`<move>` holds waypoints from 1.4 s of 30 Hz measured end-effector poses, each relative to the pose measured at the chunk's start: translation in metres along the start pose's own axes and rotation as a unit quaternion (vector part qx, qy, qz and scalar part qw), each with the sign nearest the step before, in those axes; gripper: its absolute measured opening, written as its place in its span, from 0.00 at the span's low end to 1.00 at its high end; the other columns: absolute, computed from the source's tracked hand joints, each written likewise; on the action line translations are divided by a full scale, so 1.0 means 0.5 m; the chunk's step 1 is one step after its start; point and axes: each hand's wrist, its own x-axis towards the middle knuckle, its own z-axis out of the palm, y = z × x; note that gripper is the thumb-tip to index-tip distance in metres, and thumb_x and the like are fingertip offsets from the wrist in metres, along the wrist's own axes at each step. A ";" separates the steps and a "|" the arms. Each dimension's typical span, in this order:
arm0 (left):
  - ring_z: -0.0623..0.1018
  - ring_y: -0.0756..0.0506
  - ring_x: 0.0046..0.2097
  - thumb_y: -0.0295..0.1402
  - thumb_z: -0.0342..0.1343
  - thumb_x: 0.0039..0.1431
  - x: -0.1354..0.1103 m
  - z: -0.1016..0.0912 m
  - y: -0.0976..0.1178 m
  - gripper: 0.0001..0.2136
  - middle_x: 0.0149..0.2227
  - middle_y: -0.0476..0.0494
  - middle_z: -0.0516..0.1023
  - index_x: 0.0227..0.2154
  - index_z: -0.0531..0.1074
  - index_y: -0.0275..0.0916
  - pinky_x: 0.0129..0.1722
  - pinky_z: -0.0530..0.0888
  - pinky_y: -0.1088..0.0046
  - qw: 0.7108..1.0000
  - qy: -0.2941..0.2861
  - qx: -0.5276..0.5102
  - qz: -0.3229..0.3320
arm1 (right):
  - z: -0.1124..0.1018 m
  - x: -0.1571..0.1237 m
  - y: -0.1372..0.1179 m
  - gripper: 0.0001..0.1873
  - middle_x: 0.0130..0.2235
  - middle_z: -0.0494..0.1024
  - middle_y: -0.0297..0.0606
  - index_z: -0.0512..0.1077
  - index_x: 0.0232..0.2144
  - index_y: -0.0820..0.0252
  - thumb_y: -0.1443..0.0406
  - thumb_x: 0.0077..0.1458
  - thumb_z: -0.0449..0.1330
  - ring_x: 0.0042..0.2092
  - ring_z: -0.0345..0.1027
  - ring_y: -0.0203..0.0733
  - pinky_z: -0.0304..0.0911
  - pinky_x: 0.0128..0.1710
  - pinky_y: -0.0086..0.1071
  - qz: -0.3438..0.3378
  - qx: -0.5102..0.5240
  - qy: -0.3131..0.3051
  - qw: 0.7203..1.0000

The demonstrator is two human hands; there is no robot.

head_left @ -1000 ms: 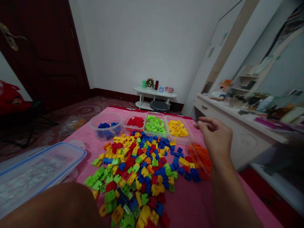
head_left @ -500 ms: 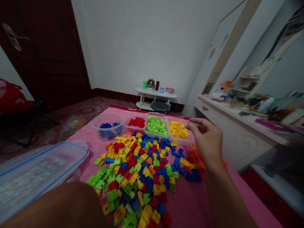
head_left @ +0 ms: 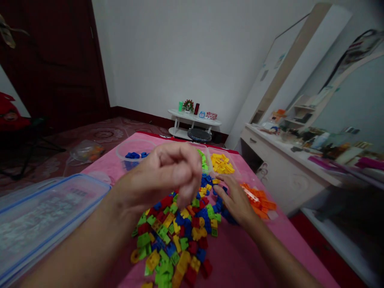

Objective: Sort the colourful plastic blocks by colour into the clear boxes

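Observation:
A heap of mixed plastic bricks (head_left: 177,236) in red, yellow, green and blue lies on a pink cloth (head_left: 237,260). My left hand (head_left: 168,174) is raised above the heap with its fingers curled together; what it holds, if anything, is hidden. My right hand (head_left: 234,200) rests low at the heap's right edge, fingers spread over blue and yellow bricks. Beyond stand clear tubs: blue bricks (head_left: 133,155), green bricks (head_left: 204,160), yellow bricks (head_left: 222,164). Orange bricks (head_left: 258,200) lie to the right.
A clear lidded box with a blue rim (head_left: 45,220) sits at the near left. A white dresser (head_left: 288,164) with clutter runs along the right. A low white table (head_left: 195,122) stands by the far wall, a dark door (head_left: 60,60) at the left.
My right hand dropped from above the orange bricks down to the heap's right edge. My left hand rose into view over the heap, covering the red and green tubs.

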 end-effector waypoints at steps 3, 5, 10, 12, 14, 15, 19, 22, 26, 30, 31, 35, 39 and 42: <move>0.70 0.55 0.21 0.24 0.58 0.53 0.065 -0.019 -0.006 0.02 0.22 0.49 0.71 0.28 0.71 0.34 0.18 0.68 0.83 0.999 0.038 -0.013 -0.012 | 0.026 -0.056 0.029 0.26 0.58 0.64 0.47 0.64 0.55 0.59 0.53 0.59 0.49 0.59 0.57 0.49 0.54 0.58 0.45 0.039 -0.044 -0.041 0.997; 0.70 0.56 0.21 0.23 0.54 0.56 0.095 -0.037 -0.009 0.03 0.22 0.50 0.69 0.28 0.69 0.33 0.18 0.68 0.85 0.995 0.075 -0.063 -0.035 | 0.049 -0.083 0.046 0.29 0.61 0.59 0.48 0.63 0.57 0.60 0.51 0.59 0.48 0.62 0.52 0.51 0.52 0.59 0.47 0.081 -0.063 -0.060 0.993; 0.68 0.55 0.21 0.22 0.48 0.59 0.102 -0.054 -0.004 0.06 0.22 0.51 0.66 0.28 0.66 0.34 0.18 0.68 0.84 0.988 0.076 -0.127 -0.042 | 0.101 -0.092 0.040 0.26 0.60 0.62 0.47 0.67 0.54 0.58 0.53 0.58 0.50 0.61 0.53 0.54 0.51 0.58 0.51 0.127 -0.101 -0.013 0.987; 0.68 0.55 0.21 0.22 0.48 0.59 0.097 -0.050 -0.001 0.06 0.22 0.50 0.66 0.28 0.66 0.34 0.17 0.68 0.84 0.989 0.082 -0.123 -0.029 | 0.116 -0.075 0.019 0.21 0.56 0.67 0.45 0.71 0.49 0.57 0.55 0.59 0.49 0.57 0.58 0.51 0.54 0.57 0.48 0.119 -0.077 0.012 0.990; 0.68 0.55 0.21 0.22 0.47 0.59 0.097 -0.048 0.000 0.06 0.22 0.51 0.66 0.27 0.66 0.33 0.17 0.68 0.84 0.988 0.086 -0.124 -0.025 | 0.133 -0.054 -0.009 0.18 0.53 0.69 0.43 0.73 0.44 0.57 0.56 0.59 0.51 0.55 0.60 0.49 0.55 0.55 0.45 0.115 -0.027 0.025 0.993; 0.68 0.55 0.20 0.22 0.48 0.59 0.098 -0.049 -0.001 0.06 0.22 0.51 0.66 0.27 0.65 0.33 0.17 0.68 0.84 0.988 0.089 -0.125 -0.025 | 0.142 -0.042 -0.026 0.16 0.52 0.70 0.43 0.73 0.43 0.57 0.57 0.58 0.52 0.54 0.61 0.48 0.56 0.55 0.44 0.115 0.005 0.031 0.993; 0.68 0.55 0.20 0.22 0.49 0.58 0.106 -0.062 -0.001 0.05 0.21 0.51 0.66 0.27 0.66 0.33 0.17 0.69 0.84 0.987 0.096 -0.128 -0.029 | 0.167 -0.009 -0.105 0.15 0.50 0.71 0.43 0.72 0.43 0.59 0.59 0.57 0.54 0.54 0.62 0.44 0.56 0.56 0.39 0.071 0.158 0.003 0.985; 0.69 0.55 0.20 0.22 0.49 0.58 0.111 -0.074 0.000 0.05 0.21 0.51 0.67 0.28 0.66 0.33 0.17 0.69 0.84 0.987 0.099 -0.127 -0.016 | 0.152 -0.009 -0.153 0.20 0.53 0.70 0.41 0.68 0.50 0.58 0.59 0.56 0.57 0.56 0.62 0.43 0.56 0.57 0.38 0.005 0.228 -0.069 0.971; 0.68 0.55 0.19 0.21 0.48 0.58 0.121 -0.094 -0.005 0.06 0.20 0.52 0.66 0.27 0.66 0.34 0.15 0.68 0.85 0.982 0.141 -0.122 -0.008 | 0.091 -0.050 -0.137 0.20 0.54 0.70 0.38 0.68 0.51 0.54 0.59 0.56 0.57 0.56 0.62 0.43 0.56 0.57 0.39 0.004 0.213 -0.074 0.974; 0.68 0.56 0.18 0.20 0.48 0.57 0.137 -0.118 -0.018 0.06 0.20 0.52 0.66 0.27 0.66 0.34 0.15 0.68 0.85 0.971 0.185 -0.148 -0.032 | 0.039 -0.130 -0.034 0.17 0.56 0.68 0.43 0.71 0.47 0.55 0.59 0.58 0.54 0.59 0.58 0.48 0.56 0.58 0.45 0.036 0.075 0.007 0.996; 0.68 0.56 0.18 0.20 0.49 0.56 0.139 -0.122 -0.021 0.06 0.19 0.52 0.66 0.27 0.66 0.34 0.15 0.68 0.85 0.969 0.187 -0.154 -0.038 | 0.031 -0.153 -0.007 0.18 0.58 0.66 0.44 0.70 0.48 0.56 0.58 0.58 0.54 0.61 0.55 0.49 0.54 0.59 0.48 0.054 0.042 0.014 0.998; 0.68 0.56 0.18 0.20 0.48 0.57 0.142 -0.124 -0.025 0.06 0.19 0.52 0.65 0.27 0.65 0.34 0.15 0.68 0.85 0.970 0.183 -0.156 -0.043 | 0.025 -0.223 0.057 0.25 0.64 0.54 0.44 0.65 0.56 0.54 0.56 0.56 0.55 0.64 0.48 0.52 0.52 0.60 0.52 0.116 -0.010 0.001 0.993; 0.68 0.55 0.18 0.20 0.48 0.57 0.141 -0.123 -0.023 0.06 0.20 0.52 0.66 0.26 0.64 0.35 0.15 0.68 0.85 0.973 0.176 -0.146 -0.037 | 0.032 -0.217 0.040 0.28 0.65 0.51 0.46 0.63 0.57 0.55 0.54 0.56 0.55 0.65 0.45 0.53 0.49 0.60 0.53 0.147 0.036 -0.017 0.988; 0.68 0.55 0.18 0.19 0.49 0.56 0.141 -0.129 -0.021 0.07 0.20 0.52 0.66 0.25 0.64 0.35 0.15 0.68 0.85 0.974 0.172 -0.144 -0.039 | 0.029 -0.185 0.003 0.25 0.64 0.56 0.45 0.64 0.56 0.54 0.55 0.58 0.53 0.64 0.48 0.50 0.51 0.60 0.51 0.089 0.124 -0.003 0.988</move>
